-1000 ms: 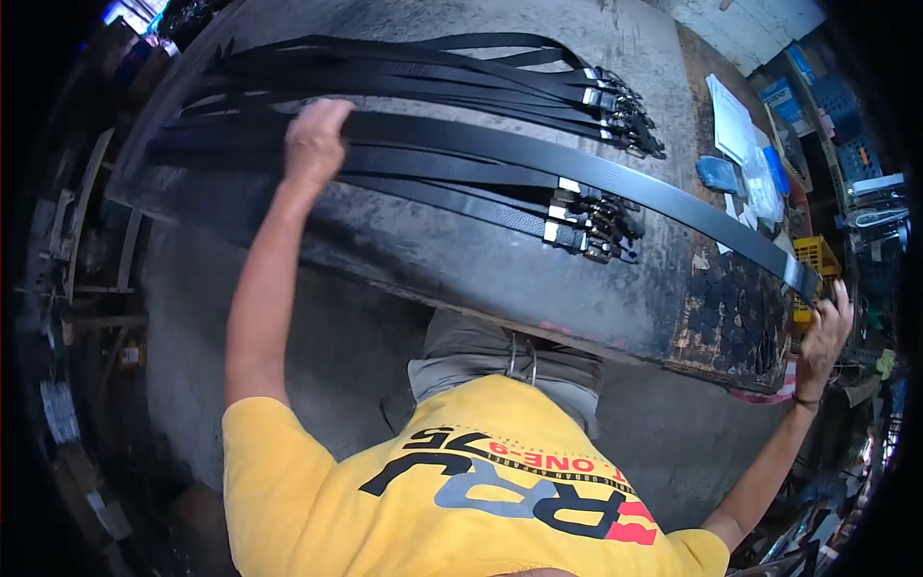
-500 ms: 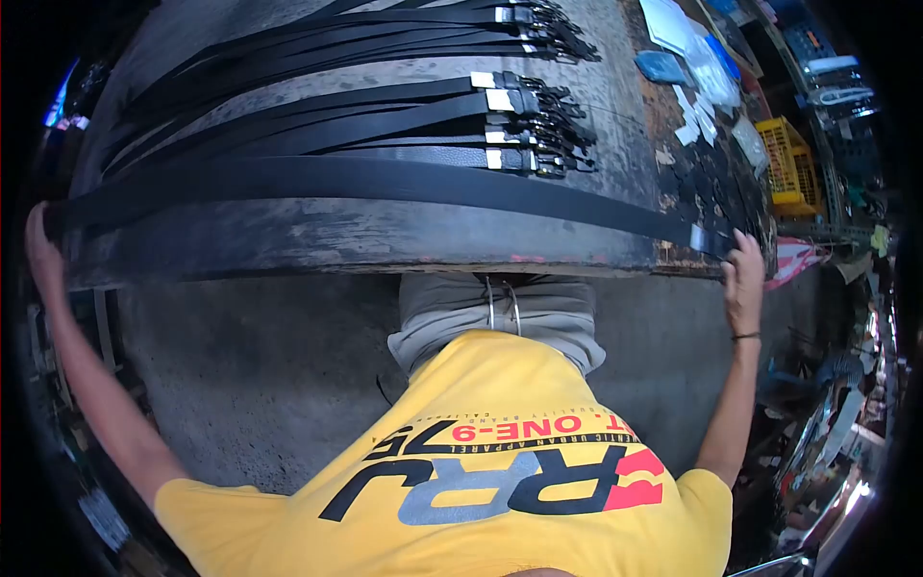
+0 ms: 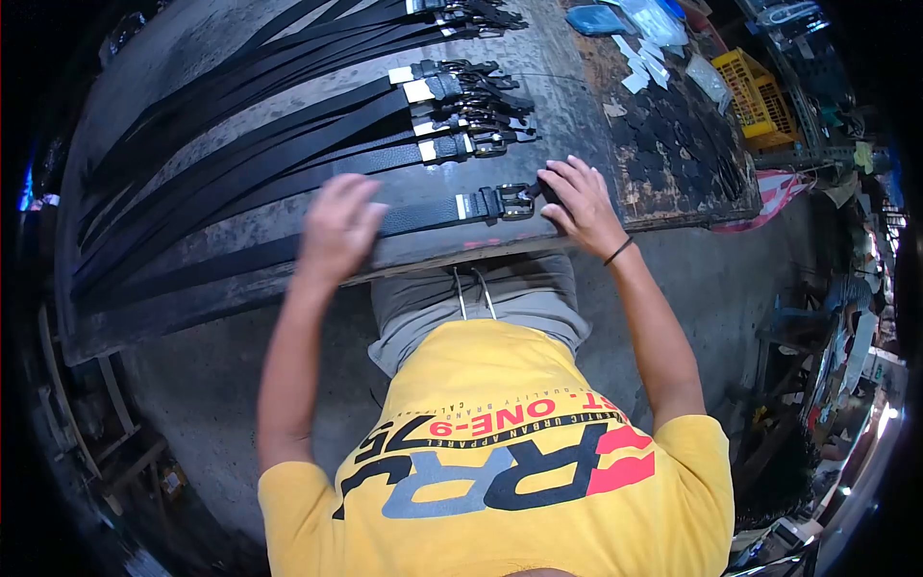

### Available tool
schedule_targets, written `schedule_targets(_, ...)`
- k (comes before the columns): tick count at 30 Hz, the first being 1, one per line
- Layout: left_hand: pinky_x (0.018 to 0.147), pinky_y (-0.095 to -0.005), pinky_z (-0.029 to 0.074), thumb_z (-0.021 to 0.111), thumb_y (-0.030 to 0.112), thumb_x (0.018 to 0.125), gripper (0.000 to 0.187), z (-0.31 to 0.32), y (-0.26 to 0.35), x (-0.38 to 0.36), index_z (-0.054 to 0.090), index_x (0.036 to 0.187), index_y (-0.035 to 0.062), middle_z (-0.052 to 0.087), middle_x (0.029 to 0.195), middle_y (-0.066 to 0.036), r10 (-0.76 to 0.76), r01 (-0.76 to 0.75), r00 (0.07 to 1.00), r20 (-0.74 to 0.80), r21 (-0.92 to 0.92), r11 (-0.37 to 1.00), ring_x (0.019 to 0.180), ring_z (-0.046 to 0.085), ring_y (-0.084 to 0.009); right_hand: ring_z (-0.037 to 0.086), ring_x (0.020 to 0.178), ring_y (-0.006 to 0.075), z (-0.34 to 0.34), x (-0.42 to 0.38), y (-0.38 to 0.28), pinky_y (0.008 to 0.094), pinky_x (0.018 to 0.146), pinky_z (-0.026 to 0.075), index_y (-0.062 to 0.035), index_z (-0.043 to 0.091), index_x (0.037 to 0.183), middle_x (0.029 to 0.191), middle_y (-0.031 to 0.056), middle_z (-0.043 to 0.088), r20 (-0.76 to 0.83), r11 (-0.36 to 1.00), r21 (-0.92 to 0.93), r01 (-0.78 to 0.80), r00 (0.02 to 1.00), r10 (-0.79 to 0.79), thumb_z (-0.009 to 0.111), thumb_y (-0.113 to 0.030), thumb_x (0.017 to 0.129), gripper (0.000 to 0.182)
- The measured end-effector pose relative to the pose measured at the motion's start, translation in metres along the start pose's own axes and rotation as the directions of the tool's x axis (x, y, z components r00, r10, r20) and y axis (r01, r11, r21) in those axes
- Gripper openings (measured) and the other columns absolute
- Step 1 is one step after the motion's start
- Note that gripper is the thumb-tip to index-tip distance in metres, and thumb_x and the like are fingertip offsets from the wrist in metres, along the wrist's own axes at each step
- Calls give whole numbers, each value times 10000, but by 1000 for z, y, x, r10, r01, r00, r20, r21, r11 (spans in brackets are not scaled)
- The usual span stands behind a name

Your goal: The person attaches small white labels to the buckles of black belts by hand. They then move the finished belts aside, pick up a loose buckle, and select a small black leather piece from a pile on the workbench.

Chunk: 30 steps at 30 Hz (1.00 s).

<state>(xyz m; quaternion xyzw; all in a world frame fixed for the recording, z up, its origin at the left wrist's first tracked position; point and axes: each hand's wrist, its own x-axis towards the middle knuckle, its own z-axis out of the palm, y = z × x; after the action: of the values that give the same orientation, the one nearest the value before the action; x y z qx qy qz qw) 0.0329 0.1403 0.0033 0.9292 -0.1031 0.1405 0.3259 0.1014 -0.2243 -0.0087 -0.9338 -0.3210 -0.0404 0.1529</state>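
A black belt (image 3: pixel 413 217) lies along the near edge of the table, its buckle (image 3: pixel 515 201) and a pale label at the right end. My right hand (image 3: pixel 585 207) is beside the buckle, fingers spread, fingertips close to its tip. Over the belt's middle part hovers or rests my left hand (image 3: pixel 341 226), blurred by motion; whether it touches the belt is unclear. Behind them lies a group of black belts (image 3: pixel 317 130) with buckles and pale labels at the right. A further group of belts (image 3: pixel 288 67) lies beyond.
The dark table (image 3: pixel 562 96) has black scraps (image 3: pixel 673 144) on its right part, with white paper pieces (image 3: pixel 646 65) and plastic bags (image 3: pixel 659 21) behind them. A yellow crate (image 3: pixel 755 96) stands beyond the right edge, above a pink-and-white cloth (image 3: pixel 769 200).
My left hand has moved from the far left end to the belt's middle. My right hand has come inward, and the belt now lies with its buckle beside that hand. The view has shifted.
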Motion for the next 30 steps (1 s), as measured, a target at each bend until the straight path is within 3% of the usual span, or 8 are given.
schedule_targets(2,879,-390,473,734,306,781,418,53,31,11,653,1106,56,607,1102,-130,100,-100,995,-4,3,995,1029,581,-301,373,1308,329,1,1,9,584,1065,259,-157,535,1276,1305,72,497,60,1000,5,-24,998,24,670,-275,823,487)
schedule_targets(3,879,-390,473,734,306,781,418,64,48,17,653,1106,56,607,1102,-130,107,-107,994,-2,7,994,1029,581,-301,461,1195,322,2,3,8,526,1010,336,-157,612,1145,1168,80,553,-25,1000,-6,14,1000,-14,694,-259,789,380)
schedule_targets(7,764,-396,451,752,433,721,494,86,71,29,666,1084,108,593,995,-90,138,-155,985,101,184,971,913,560,-274,527,905,270,7,4,8,406,809,397,-133,640,908,872,57,542,-215,995,71,73,975,-56,724,-237,726,226)
schedule_targets(12,755,-399,443,767,437,684,533,93,72,27,664,1082,99,581,969,-76,177,-191,981,80,248,950,887,549,-270,511,1101,282,15,-6,5,534,1026,332,-122,616,1003,998,76,528,-206,992,126,4,978,22,684,-240,804,241)
schedule_targets(20,738,-398,463,819,284,624,529,91,78,34,653,1073,61,587,902,-112,172,-191,979,112,197,962,842,558,-297,539,1038,282,-12,-31,47,430,959,408,-98,656,988,1005,86,588,-421,952,306,-3,897,138,673,-166,784,216)
schedule_targets(22,741,-400,462,813,254,614,527,91,76,33,649,1071,49,585,901,-118,153,-174,980,127,175,969,838,553,-303,581,974,284,-35,-56,100,403,882,446,-77,684,854,949,91,647,-450,982,161,-95,879,159,580,-88,806,115)
schedule_targets(25,731,-405,458,809,227,606,524,90,77,34,644,1067,41,582,901,-126,147,-171,979,142,172,970,828,547,-309,600,906,317,-74,-83,160,406,817,476,-43,682,938,941,126,641,-457,849,232,-474,718,525,548,-105,869,163)
schedule_targets(30,698,-402,444,801,385,629,549,90,77,37,642,1032,48,570,873,-111,139,-164,978,156,159,974,804,529,-297,616,917,308,-91,-68,214,381,817,483,5,664,1011,981,163,630,-332,802,243,-546,731,597,619,-209,867,262)
